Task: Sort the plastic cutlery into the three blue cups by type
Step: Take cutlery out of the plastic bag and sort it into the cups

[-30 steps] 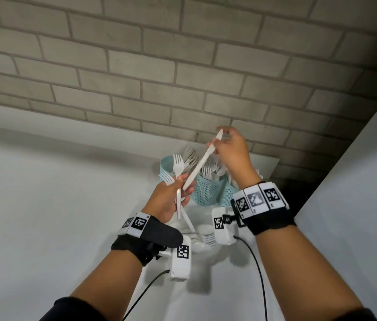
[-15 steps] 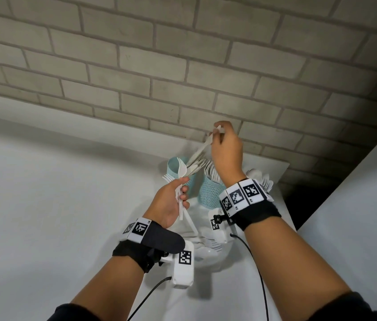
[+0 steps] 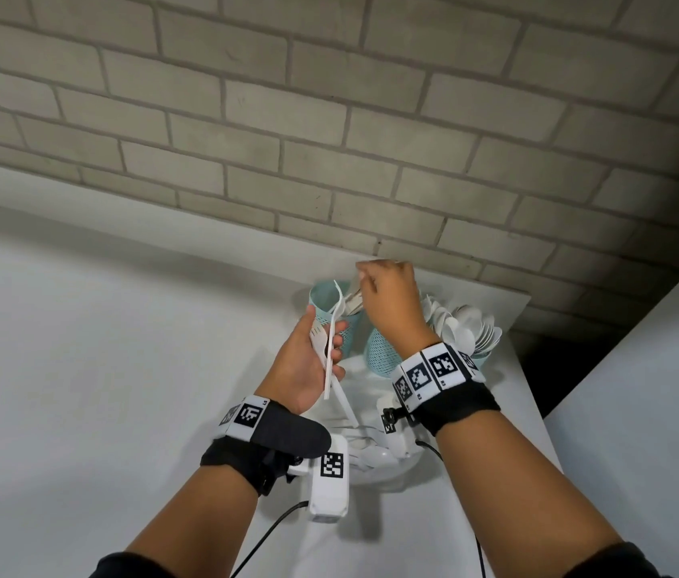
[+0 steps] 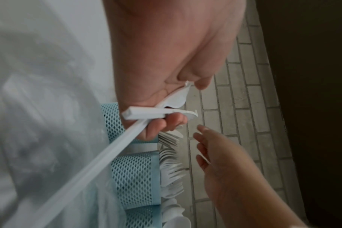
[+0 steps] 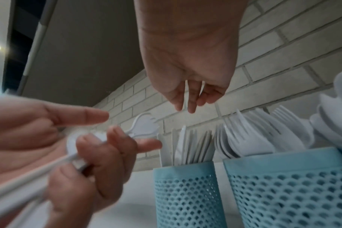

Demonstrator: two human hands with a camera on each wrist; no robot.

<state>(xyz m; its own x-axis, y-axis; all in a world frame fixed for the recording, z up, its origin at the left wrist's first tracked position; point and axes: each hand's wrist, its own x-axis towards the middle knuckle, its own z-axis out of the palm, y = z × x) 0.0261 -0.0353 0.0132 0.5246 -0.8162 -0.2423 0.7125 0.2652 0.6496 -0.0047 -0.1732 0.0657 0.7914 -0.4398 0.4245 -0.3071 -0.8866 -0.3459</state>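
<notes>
Three blue mesh cups stand at the table's back edge. The left cup [image 3: 317, 300] [image 5: 185, 192] holds knives [image 5: 185, 146], the middle cup [image 3: 377, 356] [image 5: 283, 185] holds forks [image 5: 260, 135], and the right one is mostly hidden under its spoons [image 3: 465, 331]. My right hand [image 3: 371, 285] [image 5: 187, 106] hangs over the left cup with loose fingers and nothing between them. My left hand [image 3: 312, 365] [image 5: 100, 146], just left of the cups, grips two white pieces, one of them a fork [image 3: 317, 340] [image 5: 144, 126].
A clear bowl [image 3: 387, 473] with more white cutlery sits under my wrists, in front of the cups. A brick wall [image 3: 329, 139] rises right behind the cups. A white panel [image 3: 642, 410] stands to the right of the narrow table.
My right hand carried the knife from beside my left hand to the left cup, and its fingers now hold nothing. My left hand keeps its two pieces.
</notes>
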